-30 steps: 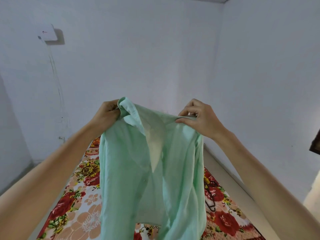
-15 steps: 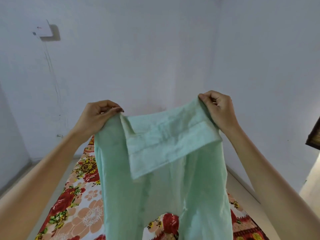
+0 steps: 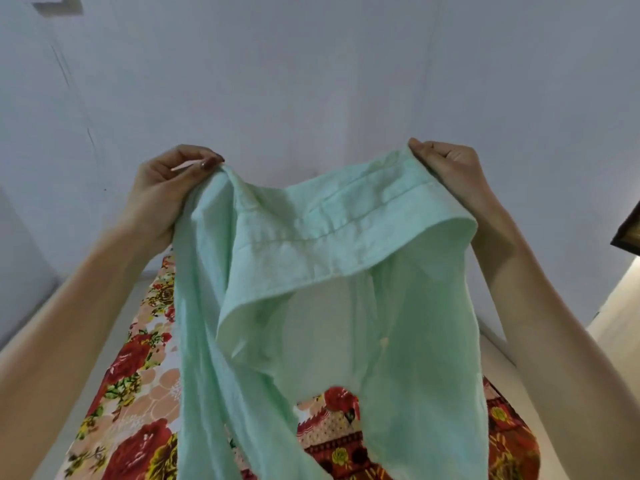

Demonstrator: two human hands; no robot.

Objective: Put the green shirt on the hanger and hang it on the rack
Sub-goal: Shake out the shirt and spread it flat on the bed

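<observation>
Above the floral bedsheet (image 3: pixel 138 403), against white walls, the green shirt (image 3: pixel 311 306) is pinched aloft at its top edge by left hand (image 3: pixel 166 192) and right hand (image 3: pixel 446 168), being straightened; a hanger, unseen, is needed next.

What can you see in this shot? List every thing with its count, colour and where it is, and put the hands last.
green shirt: one, pale mint green, held up in mid-frame, hanging down over the bed
bed cover: one, floral in red, peach and yellow, below and behind the shirt
walls: white, filling the upper half
dark frame: one, dark brown, cut off at the right edge; cannot tell what it is
floor: pale beige strip beside the bed on the right
left hand: one, bare, gripping the shirt's upper left end
right hand: one, bare, gripping the shirt's upper right end
</observation>
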